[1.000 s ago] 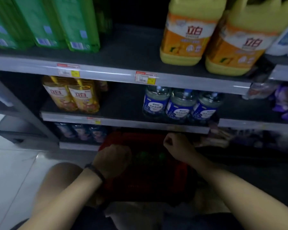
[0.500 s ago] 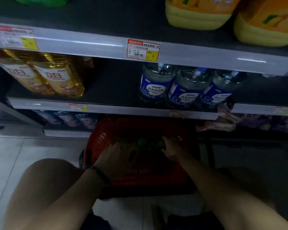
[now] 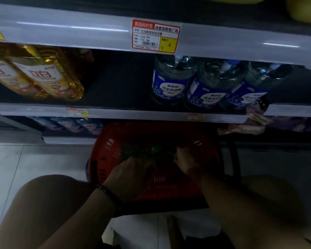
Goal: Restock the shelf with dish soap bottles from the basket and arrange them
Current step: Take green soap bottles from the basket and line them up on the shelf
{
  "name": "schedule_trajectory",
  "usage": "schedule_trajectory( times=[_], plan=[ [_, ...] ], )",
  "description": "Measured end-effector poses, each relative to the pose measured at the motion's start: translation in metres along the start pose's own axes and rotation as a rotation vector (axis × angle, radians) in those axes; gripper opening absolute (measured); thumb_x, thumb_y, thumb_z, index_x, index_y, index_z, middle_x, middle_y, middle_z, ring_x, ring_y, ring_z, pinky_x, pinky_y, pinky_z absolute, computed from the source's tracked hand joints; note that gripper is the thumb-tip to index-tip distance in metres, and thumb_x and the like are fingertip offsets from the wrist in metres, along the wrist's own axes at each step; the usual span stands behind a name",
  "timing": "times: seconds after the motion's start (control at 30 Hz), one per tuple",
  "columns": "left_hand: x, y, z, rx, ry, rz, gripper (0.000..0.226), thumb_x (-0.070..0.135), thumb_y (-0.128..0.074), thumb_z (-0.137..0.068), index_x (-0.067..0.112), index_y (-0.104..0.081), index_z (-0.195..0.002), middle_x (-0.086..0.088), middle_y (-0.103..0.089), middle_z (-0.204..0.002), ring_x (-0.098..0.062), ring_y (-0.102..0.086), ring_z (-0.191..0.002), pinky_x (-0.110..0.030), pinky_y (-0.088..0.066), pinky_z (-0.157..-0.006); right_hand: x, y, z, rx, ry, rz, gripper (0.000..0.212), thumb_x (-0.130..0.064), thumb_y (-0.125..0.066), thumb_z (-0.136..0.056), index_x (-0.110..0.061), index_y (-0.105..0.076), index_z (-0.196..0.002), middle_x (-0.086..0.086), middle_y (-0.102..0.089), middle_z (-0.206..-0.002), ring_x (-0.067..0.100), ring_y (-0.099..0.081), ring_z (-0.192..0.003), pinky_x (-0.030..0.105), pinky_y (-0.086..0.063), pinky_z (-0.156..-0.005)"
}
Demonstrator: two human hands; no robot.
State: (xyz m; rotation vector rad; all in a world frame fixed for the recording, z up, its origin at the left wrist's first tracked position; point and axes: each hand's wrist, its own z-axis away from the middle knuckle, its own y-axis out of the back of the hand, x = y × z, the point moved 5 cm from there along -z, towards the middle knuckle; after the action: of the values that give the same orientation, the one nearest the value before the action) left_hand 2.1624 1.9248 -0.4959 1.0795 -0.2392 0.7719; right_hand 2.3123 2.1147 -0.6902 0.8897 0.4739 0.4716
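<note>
- Hands: left hand (image 3: 131,169) and right hand (image 3: 187,159) down in the basket (image 3: 101,159) among green bottles (image 3: 151,150), can't tell grip
- shelf (image 3: 118,87) gap unfilled, restocking looks barely started

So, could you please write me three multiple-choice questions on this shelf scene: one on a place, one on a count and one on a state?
1. Where does the red basket stand?
A) on the top shelf
B) on the floor
C) on the person's knees

2. How many blue-labelled bottles stand on the middle shelf?
A) three
B) one
C) six

3. What are the left hand and right hand doing?
A) resting on the knees
B) setting a bottle on a shelf
C) both reaching into the basket

Answers:
1 B: the basket sits on the tiles in front of the lowest shelf.
2 A: three stand side by side at the right of that shelf.
3 C: both hands are down among the green bottles inside the basket.
</note>
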Motion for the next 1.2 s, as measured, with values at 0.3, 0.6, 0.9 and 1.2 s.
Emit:
schedule_trajectory(
  times=[0.3,0.6,0.9,1.2],
  plan=[
    [-0.002,-0.009,-0.002,0.009,-0.022,-0.005,0.021,0.032,-0.056,-0.106,0.03,-0.065,-0.125,0.007,-0.064,-0.129,-0.012,-0.068,-0.102,-0.03,-0.062,-0.086,0.006,0.02,0.026,0.03,0.063,0.036,0.052,-0.025,-0.067,-0.097,-0.019,-0.054,-0.147,0.013,-0.066,-0.139,0.034,-0.064,-0.124,0.045,-0.052,-0.108],
    [-0.012,-0.004,0.007,0.045,-0.003,-0.036,0.048,0.04,-0.06,-0.104,0.024,-0.053,-0.148,-0.001,-0.055,-0.151,-0.023,-0.06,-0.13,-0.036,-0.052,-0.105,-0.019,0.091,0.075,-0.086,0.211,0.044,0.026,-0.031,-0.076,-0.088,-0.03,-0.061,-0.109,-0.001,-0.064,-0.106,0.024,-0.067,-0.097,0.031,-0.048,-0.073],
    [0.0,-0.009,0.027,0.074,-0.004,0.24,0.085,0.048,-0.088,-0.078,0.034,-0.044,-0.149,0.018,-0.055,-0.139,-0.005,-0.057,-0.125,-0.021,-0.051,-0.098,-0.087,0.199,0.184,0.042,0.466,-0.11,0.03,-0.035,-0.082,-0.082,-0.035,-0.053,-0.075,-0.01,-0.062,-0.077,0.006,-0.059,-0.069,0.028,-0.042,-0.06],
    [0.047,0.05,0.101,0.436,-0.221,0.676,0.068,0.015,-0.097,-0.072,0.028,-0.066,-0.131,0.009,-0.076,-0.123,-0.01,-0.072,-0.115,-0.034,-0.06,-0.096,-0.15,0.302,0.272,0.228,0.618,-0.13,0.031,-0.047,-0.085,-0.083,-0.022,-0.069,-0.089,-0.005,-0.066,-0.079,0.009,-0.062,-0.073,0.032,-0.043,-0.063]
  ],
)
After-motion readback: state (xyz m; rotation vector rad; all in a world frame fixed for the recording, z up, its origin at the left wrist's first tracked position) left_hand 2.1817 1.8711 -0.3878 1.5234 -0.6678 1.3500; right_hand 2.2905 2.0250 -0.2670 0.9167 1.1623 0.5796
